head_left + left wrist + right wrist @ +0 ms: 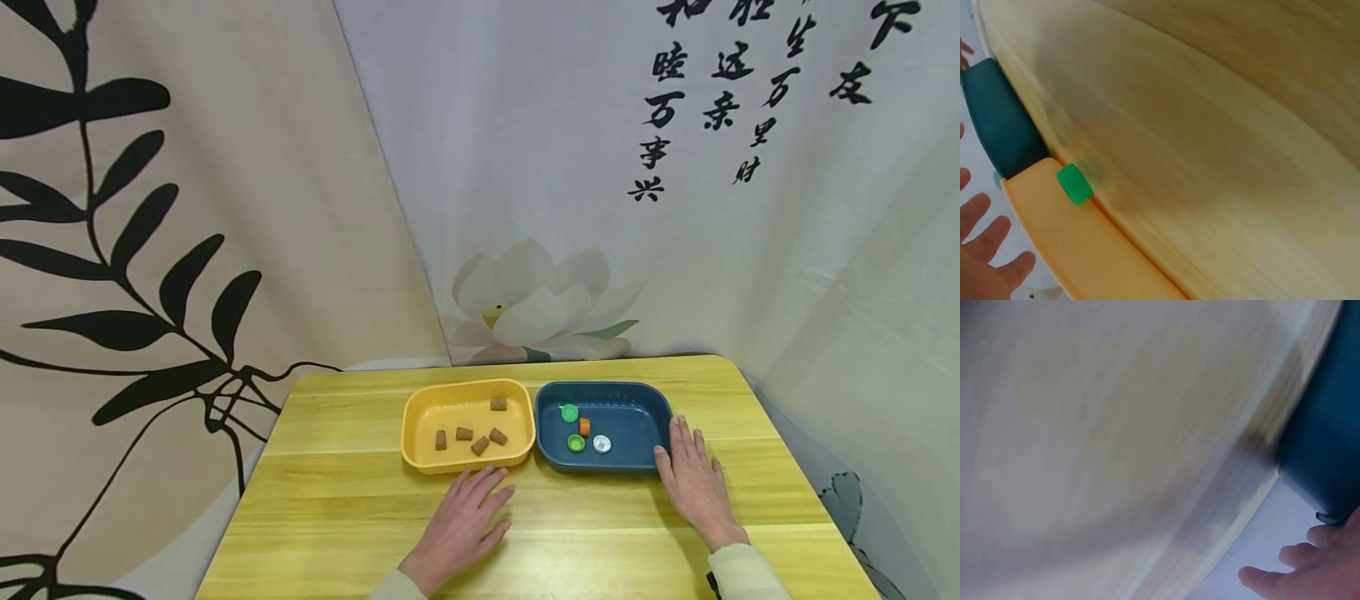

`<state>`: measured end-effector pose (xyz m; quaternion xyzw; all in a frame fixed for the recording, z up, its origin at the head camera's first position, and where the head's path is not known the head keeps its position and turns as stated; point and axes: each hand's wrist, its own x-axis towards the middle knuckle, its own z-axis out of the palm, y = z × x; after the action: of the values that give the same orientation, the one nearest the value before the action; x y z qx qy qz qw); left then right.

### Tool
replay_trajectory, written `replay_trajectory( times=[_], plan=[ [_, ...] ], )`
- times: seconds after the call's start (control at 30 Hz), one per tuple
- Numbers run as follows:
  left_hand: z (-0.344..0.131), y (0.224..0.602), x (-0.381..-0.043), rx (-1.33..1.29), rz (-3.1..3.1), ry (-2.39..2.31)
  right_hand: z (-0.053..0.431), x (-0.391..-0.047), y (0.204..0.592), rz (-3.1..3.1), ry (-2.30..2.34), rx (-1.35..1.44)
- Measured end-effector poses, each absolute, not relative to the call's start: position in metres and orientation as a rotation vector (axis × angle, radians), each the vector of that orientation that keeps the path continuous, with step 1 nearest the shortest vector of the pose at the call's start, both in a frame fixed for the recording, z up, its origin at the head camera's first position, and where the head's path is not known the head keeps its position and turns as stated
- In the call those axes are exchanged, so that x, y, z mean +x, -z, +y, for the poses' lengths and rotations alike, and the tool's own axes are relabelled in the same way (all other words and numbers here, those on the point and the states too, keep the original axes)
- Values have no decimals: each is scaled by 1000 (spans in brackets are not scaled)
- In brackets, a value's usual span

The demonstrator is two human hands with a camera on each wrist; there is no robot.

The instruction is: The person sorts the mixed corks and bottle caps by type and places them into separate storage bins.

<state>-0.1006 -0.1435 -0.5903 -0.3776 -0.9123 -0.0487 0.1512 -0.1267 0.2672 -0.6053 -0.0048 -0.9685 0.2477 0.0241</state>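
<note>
My left hand [467,518] hovers at the near edge of the yellow tray [415,454], fingers spread and loosely extended, pinching nothing. In the left wrist view a green bottle cap [1074,184] overlaps that tray's near outer wall; the head view does not show this cap. My right hand [696,483] touches the right end of the dark blue tray [633,468], fingers stretched along its rim. Inside the blue tray lie two green bottle caps, one [570,413] behind the other [576,443], an orange cap [584,427] and a white cap [602,444].
Several small brown cork-like pieces [480,446] lie scattered in the yellow tray. Both trays stand side by side near the back edge of the wooden table [337,517]. Behind it hang printed cloths [540,208] with leaves, a flower and writing.
</note>
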Motion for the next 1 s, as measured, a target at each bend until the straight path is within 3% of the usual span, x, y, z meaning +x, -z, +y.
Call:
replay_trajectory(
  times=[1.0],
  plan=[
    [-143,602,-112,-973,-3028,165,267,-128,606,-2997,-779,-34]
  ],
)
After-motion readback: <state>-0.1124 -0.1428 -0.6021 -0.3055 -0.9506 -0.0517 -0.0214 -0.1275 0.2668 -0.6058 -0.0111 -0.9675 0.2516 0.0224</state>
